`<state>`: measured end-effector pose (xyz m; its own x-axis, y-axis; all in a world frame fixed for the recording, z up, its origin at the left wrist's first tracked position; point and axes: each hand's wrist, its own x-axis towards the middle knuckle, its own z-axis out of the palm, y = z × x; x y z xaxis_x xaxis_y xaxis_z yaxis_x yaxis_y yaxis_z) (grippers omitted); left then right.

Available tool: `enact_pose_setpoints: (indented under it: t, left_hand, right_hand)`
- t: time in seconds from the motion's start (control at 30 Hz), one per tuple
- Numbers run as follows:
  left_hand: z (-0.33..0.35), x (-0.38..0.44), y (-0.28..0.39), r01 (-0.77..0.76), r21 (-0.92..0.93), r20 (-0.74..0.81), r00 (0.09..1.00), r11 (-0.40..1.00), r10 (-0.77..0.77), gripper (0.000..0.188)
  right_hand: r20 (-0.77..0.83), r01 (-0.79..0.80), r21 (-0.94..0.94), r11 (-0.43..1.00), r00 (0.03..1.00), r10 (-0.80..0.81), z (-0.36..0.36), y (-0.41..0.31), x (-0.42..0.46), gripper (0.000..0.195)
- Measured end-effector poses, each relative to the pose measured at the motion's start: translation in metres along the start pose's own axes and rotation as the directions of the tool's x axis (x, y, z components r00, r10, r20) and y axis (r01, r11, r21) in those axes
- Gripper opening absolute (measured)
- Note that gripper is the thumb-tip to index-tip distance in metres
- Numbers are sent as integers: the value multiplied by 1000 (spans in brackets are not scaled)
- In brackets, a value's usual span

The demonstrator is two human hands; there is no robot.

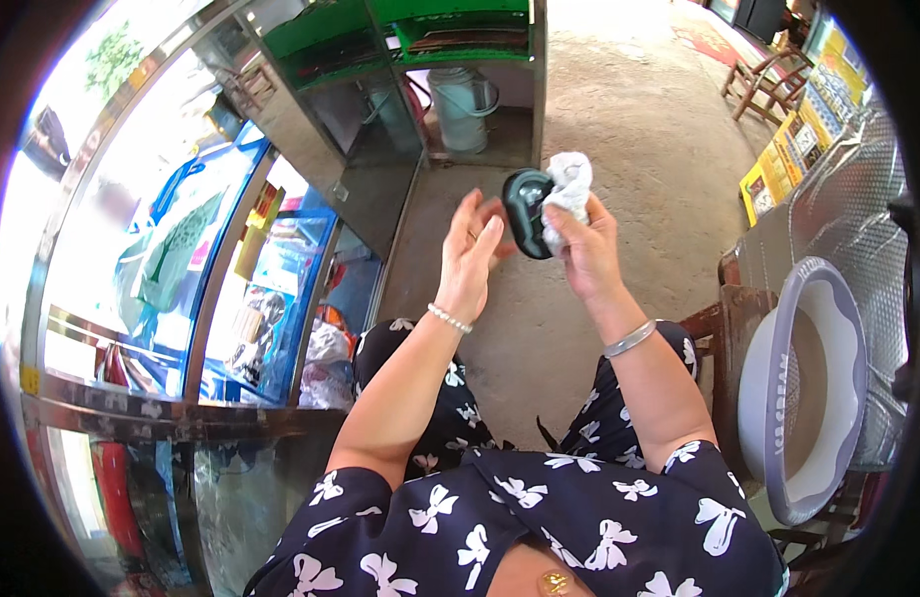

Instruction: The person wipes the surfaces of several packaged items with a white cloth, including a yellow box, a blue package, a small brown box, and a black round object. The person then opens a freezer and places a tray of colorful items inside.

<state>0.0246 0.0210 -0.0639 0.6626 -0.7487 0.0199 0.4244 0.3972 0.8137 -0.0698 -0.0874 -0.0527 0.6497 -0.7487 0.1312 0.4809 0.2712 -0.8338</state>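
My right hand [590, 246] grips a white cloth [572, 186] together with a dark, glossy oval object [525, 213], perhaps a small dish or case; the cloth covers its right side. To the left of it, my left hand [471, 250] is raised with its fingers apart and slightly blurred, holding nothing that I can see. A beaded bracelet [449, 318] circles my left wrist, and a metal bangle [629, 338] sits on my right forearm. Both hands are above the concrete floor, in front of my knees.
Glass display cabinets [288, 407] with packaged goods run along my left. Ahead, a lidded bucket [457, 112] stands in a green-shelved cabinet [471, 56]. A purple-rimmed plastic basin [792, 388] rests on its side at my right, near a wooden seat [747, 317]. A wooden chair [769, 86] stands farther off.
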Motion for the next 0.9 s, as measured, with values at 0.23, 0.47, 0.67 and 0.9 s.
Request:
enact_pose_setpoints:
  t: [0.23, 0.47, 0.67, 0.9]
  left_hand:
    - [10, -5, -1, -46, 322, 51, 998, 946, 31, 67]
    - [-3, 3, -5, -261, 893, 118, 921, 366, 371, 49]
    - [13, -7, -11, -468, 875, 368, 810, 123, 457, 43]
    - [11, -8, 1, -398, 898, 284, 850, 189, 443, 48]
  right_hand:
    - [10, -89, -41, 995, 996, 90, 1, -5, -3, 14]
    - [61, 228, -247, 942, 974, -220, 10, -23, -9, 22]
    - [246, 458, -698, 551, 875, -416, 12, -6, -11, 22]
    - [-206, -104, 75, 992, 972, 117, -13, -15, 18, 26]
